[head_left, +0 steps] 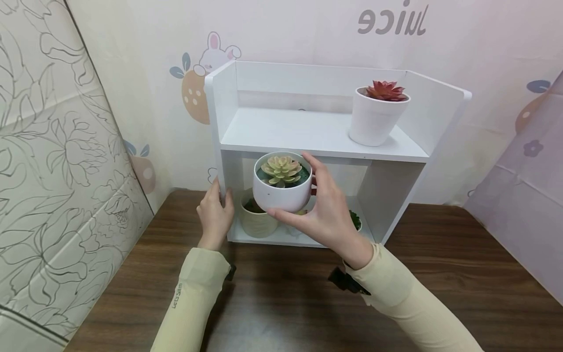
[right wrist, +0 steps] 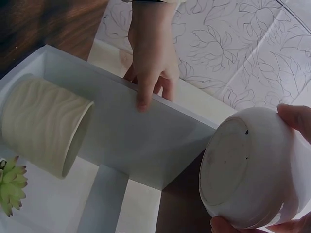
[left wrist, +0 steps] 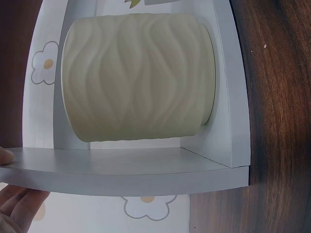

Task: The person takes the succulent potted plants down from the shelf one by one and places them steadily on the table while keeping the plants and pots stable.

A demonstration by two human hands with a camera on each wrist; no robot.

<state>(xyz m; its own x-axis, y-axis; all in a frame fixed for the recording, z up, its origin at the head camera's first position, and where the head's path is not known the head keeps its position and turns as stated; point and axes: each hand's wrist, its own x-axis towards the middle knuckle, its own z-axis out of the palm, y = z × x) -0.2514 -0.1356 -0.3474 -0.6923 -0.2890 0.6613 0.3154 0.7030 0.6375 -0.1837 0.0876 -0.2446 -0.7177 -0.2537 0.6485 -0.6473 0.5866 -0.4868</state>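
My right hand (head_left: 327, 212) holds a round white pot (head_left: 281, 195) from its right side, thumb low at the front and fingers round the back. A pale green succulent (head_left: 281, 171) with pinkish tips sits in the pot, which is raised in front of the upper board of a white two-tier shelf (head_left: 281, 129). The right wrist view shows the pot's underside (right wrist: 226, 162). With my left hand (head_left: 215, 212) I grip the shelf's left side panel, thumb inside and fingers outside. Just inside that panel stands a cream pot (left wrist: 136, 77) with wavy ridges.
A tall white pot (head_left: 374, 122) with a red succulent stands on the upper board's right side. Below, a green plant (head_left: 354, 220) is partly hidden behind my right hand. The shelf stands on a dark wooden table (head_left: 281, 293) against a printed wall covering (head_left: 299, 29).
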